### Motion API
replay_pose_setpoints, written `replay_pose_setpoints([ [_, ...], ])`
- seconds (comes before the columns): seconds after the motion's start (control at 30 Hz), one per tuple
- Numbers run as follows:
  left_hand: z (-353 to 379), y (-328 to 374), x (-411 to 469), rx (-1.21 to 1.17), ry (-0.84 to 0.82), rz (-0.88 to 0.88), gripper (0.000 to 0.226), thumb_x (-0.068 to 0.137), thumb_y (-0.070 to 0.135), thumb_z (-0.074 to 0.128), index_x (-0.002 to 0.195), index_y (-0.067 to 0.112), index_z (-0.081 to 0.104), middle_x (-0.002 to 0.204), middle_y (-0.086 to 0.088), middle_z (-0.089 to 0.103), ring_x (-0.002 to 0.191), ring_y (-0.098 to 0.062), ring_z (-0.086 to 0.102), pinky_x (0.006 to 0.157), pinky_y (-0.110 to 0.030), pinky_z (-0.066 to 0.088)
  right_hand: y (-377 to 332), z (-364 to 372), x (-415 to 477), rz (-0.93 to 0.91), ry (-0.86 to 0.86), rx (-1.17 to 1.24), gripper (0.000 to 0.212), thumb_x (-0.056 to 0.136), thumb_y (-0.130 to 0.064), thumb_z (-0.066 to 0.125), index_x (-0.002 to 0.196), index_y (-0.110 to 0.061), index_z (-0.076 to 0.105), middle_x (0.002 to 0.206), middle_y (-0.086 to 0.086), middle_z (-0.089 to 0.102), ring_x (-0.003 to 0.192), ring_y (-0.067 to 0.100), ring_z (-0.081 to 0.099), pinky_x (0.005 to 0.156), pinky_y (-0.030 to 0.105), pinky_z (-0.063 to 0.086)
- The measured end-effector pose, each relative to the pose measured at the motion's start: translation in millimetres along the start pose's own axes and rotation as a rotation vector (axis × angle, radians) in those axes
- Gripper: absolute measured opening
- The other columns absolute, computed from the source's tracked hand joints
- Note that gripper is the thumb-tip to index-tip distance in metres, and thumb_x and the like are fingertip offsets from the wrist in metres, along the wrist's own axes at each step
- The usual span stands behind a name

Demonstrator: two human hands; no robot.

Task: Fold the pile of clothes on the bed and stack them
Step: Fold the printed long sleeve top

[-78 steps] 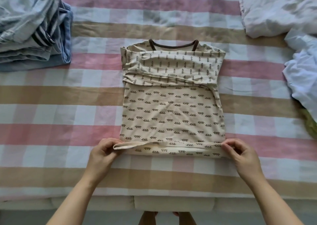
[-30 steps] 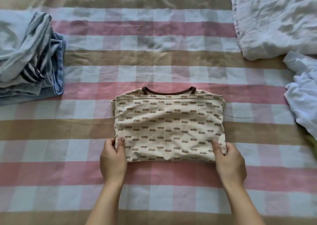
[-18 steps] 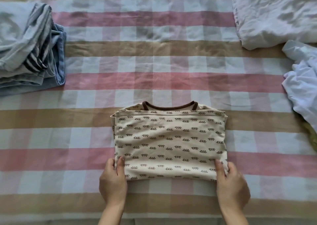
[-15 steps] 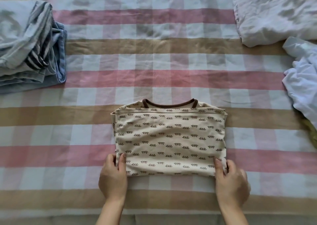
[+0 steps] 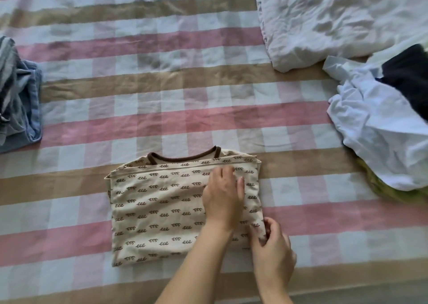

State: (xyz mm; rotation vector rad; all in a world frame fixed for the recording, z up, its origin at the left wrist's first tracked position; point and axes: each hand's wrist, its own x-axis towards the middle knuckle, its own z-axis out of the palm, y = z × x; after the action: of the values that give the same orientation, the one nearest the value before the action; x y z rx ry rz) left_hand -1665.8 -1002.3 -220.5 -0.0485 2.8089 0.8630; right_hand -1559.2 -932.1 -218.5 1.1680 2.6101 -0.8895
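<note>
Cream squiggle-print cotton shirt (image 5: 157, 211), folded on checked bed (image 5: 162, 118), looks soft and limp: left hand (image 5: 223, 199) presses flat, right hand (image 5: 274, 255) pinches its near right corner, likely the best hold.

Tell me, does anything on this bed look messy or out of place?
Only at the right edge: a crumpled white garment lies beside a dark garment, both unfolded. The patterned shirt in the middle is neatly folded.
</note>
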Motion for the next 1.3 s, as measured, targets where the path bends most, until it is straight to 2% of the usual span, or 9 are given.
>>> replay_pose_setpoints([
  [0.1,21,18,21,0.167,-0.100,-0.014,0.043,0.091,0.047,0.045,0.117,0.012,0.043,0.115,-0.005,0.049,0.102,-0.024,0.051,0.072,-0.037,0.043,2,0,-2,0.022,-0.086,-0.032,0.018,0.082,-0.042,0.064,0.081,-0.025,0.059,0.063,-0.015,0.037,0.091,0.026,0.055,0.072,0.033,0.027],
  [0.23,37,32,37,0.281,-0.183,-0.070,0.057,0.084,0.057,0.051,0.118,0.012,0.037,0.113,-0.007,0.049,0.101,-0.027,0.055,0.068,-0.036,0.042,12,0,-2,0.050,-0.166,-0.004,0.026,0.084,-0.050,0.056,0.067,-0.033,0.046,0.071,-0.007,0.043,0.091,0.023,0.054,0.078,0.033,0.030],
  [0.4,33,27,41,0.238,-0.091,-0.010,0.024,0.092,0.030,0.041,0.106,0.011,0.043,0.104,-0.008,0.055,0.091,-0.028,0.057,0.063,-0.033,0.033,14,5,-9,0.124,-0.084,0.239,0.011,0.077,-0.030,0.073,0.081,-0.021,0.067,0.072,0.002,0.054,0.083,0.030,0.057,0.075,0.035,0.041],
  [0.5,16,21,37,-0.093,-0.080,-0.028,0.009,0.092,0.021,0.044,0.086,0.014,0.042,0.086,-0.003,0.053,0.077,-0.022,0.051,0.062,-0.032,0.031,6,6,-23,0.083,-0.009,0.485,0.027,0.070,-0.012,0.080,0.069,-0.031,0.062,0.071,-0.004,0.062,0.073,0.018,0.058,0.067,0.029,0.045],
  [0.67,-56,-10,29,-0.938,-0.138,-0.305,0.012,0.091,0.004,0.048,0.084,0.011,0.054,0.079,-0.005,0.053,0.076,-0.017,0.049,0.072,-0.029,0.040,-30,6,-59,-0.514,0.108,0.537,0.017,0.070,-0.017,0.071,0.077,-0.028,0.060,0.074,-0.009,0.059,0.072,-0.002,0.055,0.061,0.013,0.047],
  [0.83,-132,-87,20,-1.427,-0.158,-0.442,0.022,0.092,0.002,0.041,0.093,0.010,0.062,0.075,-0.003,0.072,0.068,-0.013,0.069,0.057,-0.022,0.055,-76,39,-96,-0.855,0.013,0.441,0.023,0.057,0.000,0.078,0.070,-0.016,0.067,0.069,0.000,0.061,0.063,0.011,0.055,0.057,0.016,0.047],
  [1.13,-132,-192,14,-1.135,0.072,-0.603,0.013,0.094,0.004,0.047,0.089,0.014,0.054,0.082,-0.006,0.061,0.070,-0.014,0.060,0.068,-0.026,0.050,-109,107,-122,-1.068,-0.197,0.091,0.013,0.071,-0.011,0.061,0.069,-0.018,0.071,0.068,-0.002,0.061,0.063,0.017,0.055,0.051,0.020,0.044],
  [1.23,-126,-198,10,-0.784,0.235,-0.496,0.007,0.091,0.008,0.054,0.092,0.015,0.052,0.084,0.001,0.058,0.080,-0.018,0.055,0.070,-0.021,0.042,-105,110,-119,-1.112,-0.221,0.015,0.009,0.069,-0.021,0.074,0.077,-0.022,0.071,0.077,-0.005,0.065,0.072,0.014,0.058,0.053,0.020,0.046],
  [1.3,-127,-192,3,-0.456,0.441,-0.342,0.008,0.091,0.012,0.053,0.099,0.010,0.053,0.090,0.001,0.057,0.086,-0.019,0.052,0.072,-0.021,0.038,-106,107,-111,-1.040,-0.151,0.077,0.020,0.089,-0.033,0.052,0.098,-0.022,0.066,0.100,-0.001,0.065,0.094,0.017,0.055,0.072,0.030,0.050],
])
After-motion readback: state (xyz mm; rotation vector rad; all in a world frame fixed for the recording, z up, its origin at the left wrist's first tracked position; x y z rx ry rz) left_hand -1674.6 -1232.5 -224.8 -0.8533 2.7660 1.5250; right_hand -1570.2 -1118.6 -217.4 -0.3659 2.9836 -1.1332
